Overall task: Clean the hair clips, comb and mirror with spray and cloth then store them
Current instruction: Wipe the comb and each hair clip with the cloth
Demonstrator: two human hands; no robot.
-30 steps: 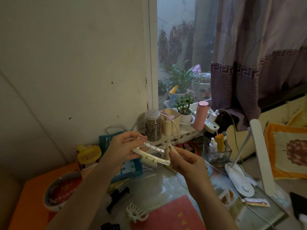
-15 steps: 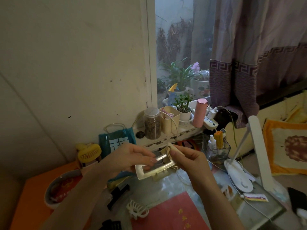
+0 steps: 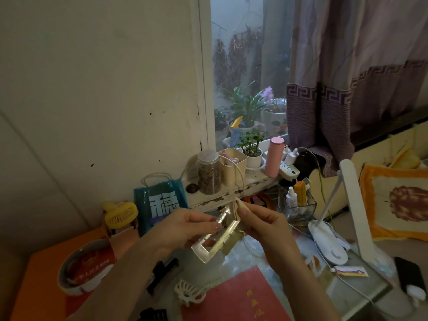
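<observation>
Above the desk I hold a cream rectangular hair clip (image 3: 209,247) between both hands. My left hand (image 3: 178,230) grips its upper side, fingertips on the clip's inner bar. My right hand (image 3: 261,224) pinches a small beige cloth (image 3: 236,210) against the clip's far end. On the desk below lie a white claw clip (image 3: 188,291), a black clip (image 3: 163,273) and a dark comb-like piece (image 3: 154,316) at the bottom edge. A small white spray bottle (image 3: 290,198) stands in a glass box (image 3: 297,208).
A red-lined round tin (image 3: 85,266) sits on an orange box at left, with a yellow fan (image 3: 120,214) and blue bag (image 3: 159,202) behind. The sill holds a jar, beige cup, plant and pink bottle (image 3: 274,156). A white desk lamp (image 3: 328,239) and cables stand right. A red booklet (image 3: 234,297) lies in front.
The clip has been turned from nearly edge-on to showing its open rectangular frame, and lowered a little. My right hand with the cloth has shifted along the clip's far end.
</observation>
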